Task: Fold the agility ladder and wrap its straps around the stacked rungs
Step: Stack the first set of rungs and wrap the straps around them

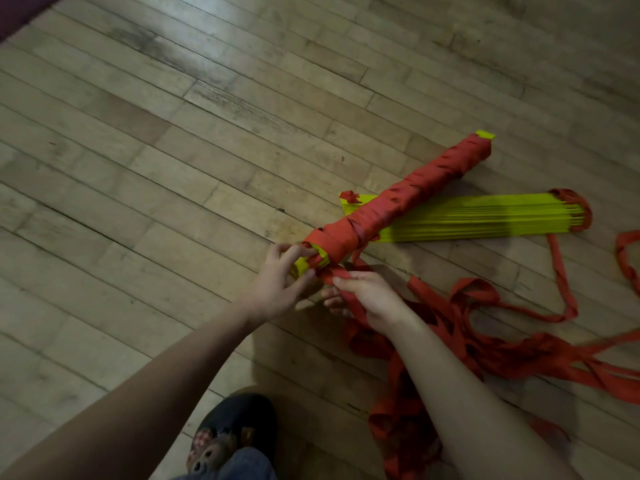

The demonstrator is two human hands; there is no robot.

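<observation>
Wrapping the near end of the bundle

My left hand (277,282) pinches the wrapped rung bundle (398,199) end; my right hand (374,299), just beside, grips the red strap (349,296); bundle runs away up-right.

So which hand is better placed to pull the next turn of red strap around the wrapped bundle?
The right hand: it already grips the red strap just below the wrapped bundle. The left hand is busy pinching the bundle's near end.
</observation>
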